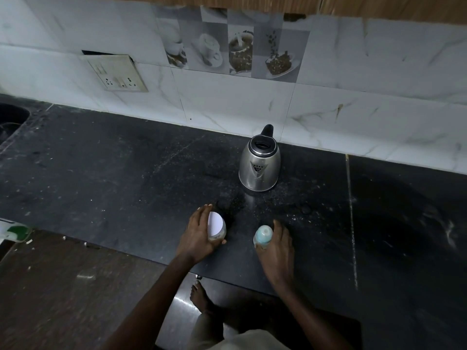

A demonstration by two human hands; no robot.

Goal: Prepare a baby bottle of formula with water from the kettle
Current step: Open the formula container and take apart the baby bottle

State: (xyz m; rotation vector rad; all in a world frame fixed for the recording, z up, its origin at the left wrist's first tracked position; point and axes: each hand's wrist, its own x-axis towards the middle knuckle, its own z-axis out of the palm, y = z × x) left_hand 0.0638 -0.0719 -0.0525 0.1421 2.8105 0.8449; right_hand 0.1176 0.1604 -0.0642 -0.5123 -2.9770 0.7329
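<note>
While left hand (199,236) fingers grip jar (216,224), right hand (276,248) fingers wrap baby bottle (264,234), upright, axis vertical.

Dim, bluish light — the dark counter (126,173) swallows detail, the kettle (259,168) carries a soft glint; wide-angle bending curves the edges, corners slightly blurred.

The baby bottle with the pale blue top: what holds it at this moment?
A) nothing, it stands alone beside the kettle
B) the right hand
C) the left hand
B: the right hand grips the baby bottle on the counter; the left hand holds a white-lidded jar, and the kettle stands apart behind both.
</note>
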